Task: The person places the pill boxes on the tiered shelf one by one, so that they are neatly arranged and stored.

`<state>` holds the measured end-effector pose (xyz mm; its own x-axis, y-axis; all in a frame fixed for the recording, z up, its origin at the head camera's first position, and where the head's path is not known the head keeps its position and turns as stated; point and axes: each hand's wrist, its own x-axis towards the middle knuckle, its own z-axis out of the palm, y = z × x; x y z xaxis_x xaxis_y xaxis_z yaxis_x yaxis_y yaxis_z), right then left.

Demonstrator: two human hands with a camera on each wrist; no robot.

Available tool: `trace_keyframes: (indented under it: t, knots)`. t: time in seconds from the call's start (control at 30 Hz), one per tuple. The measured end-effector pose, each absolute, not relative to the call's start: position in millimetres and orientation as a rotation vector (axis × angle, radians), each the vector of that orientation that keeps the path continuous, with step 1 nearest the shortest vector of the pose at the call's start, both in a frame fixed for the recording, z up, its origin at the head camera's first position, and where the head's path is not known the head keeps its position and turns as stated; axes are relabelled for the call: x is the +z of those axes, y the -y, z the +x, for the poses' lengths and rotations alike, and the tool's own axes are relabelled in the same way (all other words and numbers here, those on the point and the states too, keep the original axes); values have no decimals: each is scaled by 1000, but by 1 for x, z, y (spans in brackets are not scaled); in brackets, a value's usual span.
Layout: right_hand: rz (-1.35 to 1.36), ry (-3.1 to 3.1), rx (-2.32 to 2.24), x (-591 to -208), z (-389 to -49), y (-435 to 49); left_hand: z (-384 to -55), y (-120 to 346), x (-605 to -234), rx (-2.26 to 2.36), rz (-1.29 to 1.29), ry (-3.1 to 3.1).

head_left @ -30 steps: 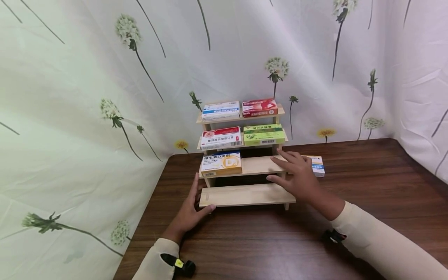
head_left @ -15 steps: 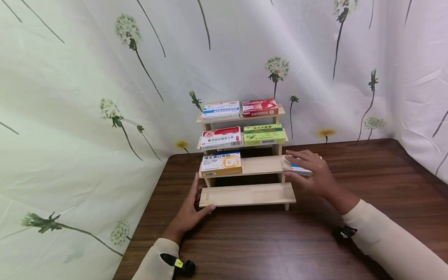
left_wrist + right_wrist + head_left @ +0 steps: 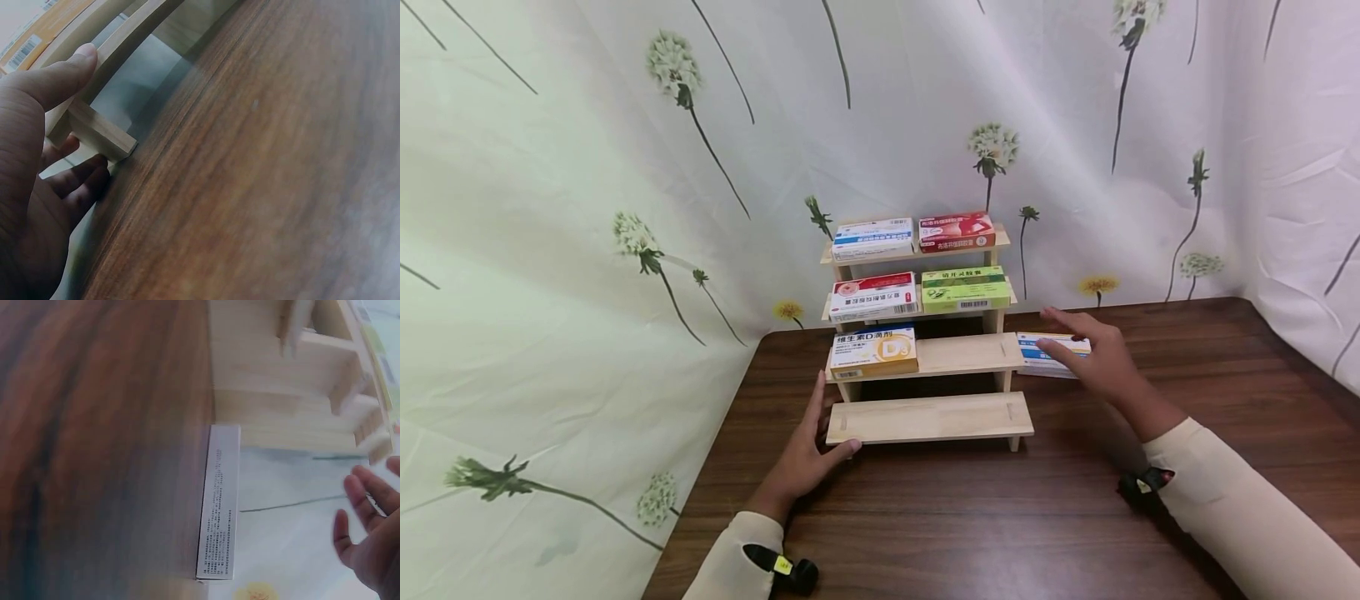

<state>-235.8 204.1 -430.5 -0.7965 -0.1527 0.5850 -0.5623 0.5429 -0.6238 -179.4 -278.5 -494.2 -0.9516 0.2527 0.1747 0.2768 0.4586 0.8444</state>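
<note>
A stepped wooden display rack (image 3: 925,419) stands on the table. My left hand (image 3: 801,460) holds the left end of its lowest step. In the left wrist view the thumb (image 3: 82,62) lies on the front edge, with the fingers behind the leg. My right hand (image 3: 1101,358) hovers, fingers apart, over a blue-and-white medicine box (image 3: 1033,360) lying right of the rack. In the right wrist view this box (image 3: 219,506) shows its printed narrow side, and the hand is apart from it. A vitamin D box (image 3: 874,352) sits on the third step's left half.
Above it, a red-and-white box (image 3: 874,297) and a green box (image 3: 966,290) share a step. The top step bears a white-and-blue box (image 3: 872,239) and a red box (image 3: 957,232). A dandelion-print cloth (image 3: 887,125) hangs behind the dark wooden table (image 3: 940,517).
My right hand has moved right, away from the rack's third step, to above the blue-and-white box. That box has shifted left toward the rack. My left hand stays put.
</note>
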Motion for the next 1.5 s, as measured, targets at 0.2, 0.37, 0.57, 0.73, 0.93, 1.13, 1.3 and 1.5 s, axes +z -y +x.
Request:
trace_keyframes:
  t: [0.2,0.37,0.57,0.73,0.93,1.13,1.3,1.5]
  knots:
    - [377,2501,1309,-429,-242,-216,-179,279,-495,-1540,-483,2659]
    - [322,2584,1356,-427,-246,-224,-178,279,-495,-1539,-477,2663]
    - [329,2753,1360,-423,-250,-237,-179,278,-494,-1568,-509,2647]
    - [342,2849,1297,-423,-254,-249,-180,279,-495,-1599,-533,2631]
    - [379,2883,1370,-429,-253,-256,-180,278,-495,-1593,-527,2636]
    - [434,2906,1386,-432,-255,-259,-180,279,-496,-1591,-522,2641]
    - [426,2937,1382,-435,-257,-262,-181,279,-496,-1592,-522,2637]
    - [367,2960,1420,-437,-258,-263,-181,278,-495,-1585,-529,2639]
